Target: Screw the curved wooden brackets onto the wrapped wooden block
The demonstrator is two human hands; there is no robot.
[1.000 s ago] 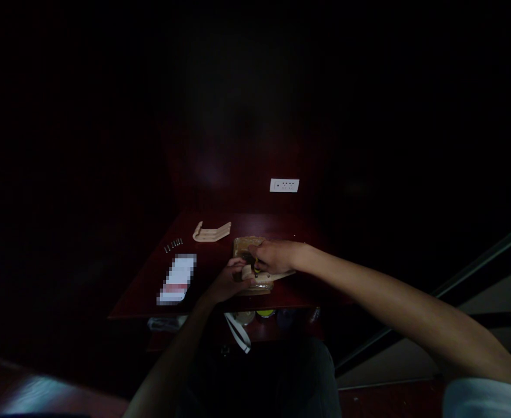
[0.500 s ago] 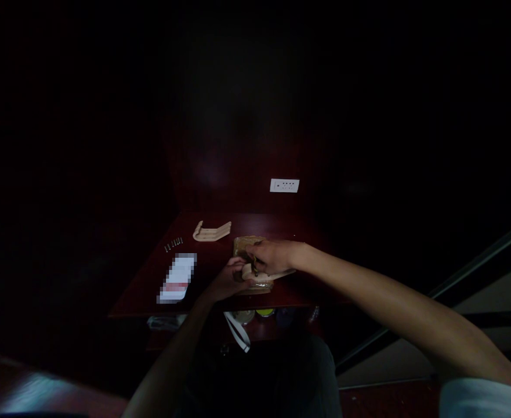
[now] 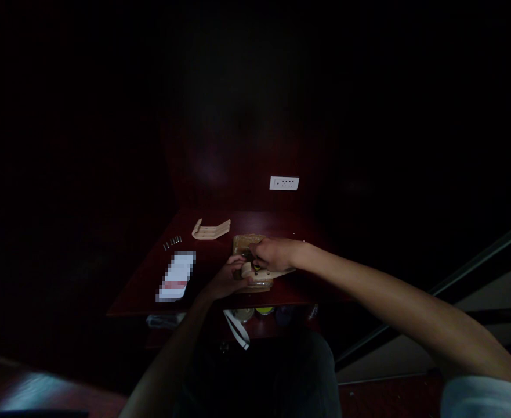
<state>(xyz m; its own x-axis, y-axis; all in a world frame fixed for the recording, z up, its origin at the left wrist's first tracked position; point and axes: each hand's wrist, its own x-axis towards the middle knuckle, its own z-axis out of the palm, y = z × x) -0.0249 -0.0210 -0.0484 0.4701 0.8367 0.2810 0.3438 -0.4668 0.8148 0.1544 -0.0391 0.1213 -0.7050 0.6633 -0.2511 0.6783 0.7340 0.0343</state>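
A pale curved wooden piece (image 3: pixel 261 274) with small dark holes lies over a brown block wrapped in clear plastic or tape (image 3: pixel 249 238). My left hand (image 3: pixel 229 278) grips the curved left end of that piece, fingers behind and thumb in front. Above the piece, my right hand (image 3: pixel 272 253) is closed in a pinch around a small yellow-and-black tool (image 3: pixel 257 267). Most of this tool is hidden by the fingers, so its exact kind does not show.
Farther back on the dark red table (image 3: pixel 214 264) stand similar curved wooden pieces (image 3: pixel 211 230). Several small metal pins or screws (image 3: pixel 172 241) lie in a row at left, near a blurred-out phone-like object (image 3: pixel 177 276). A wall socket (image 3: pixel 284 183) is behind; a white strap (image 3: pixel 238 331) hangs below the table edge.
My right hand has shifted slightly, and less of the yellow-and-black tool shows beneath it. A hole in the wooden piece is now uncovered. My left hand keeps its hold.
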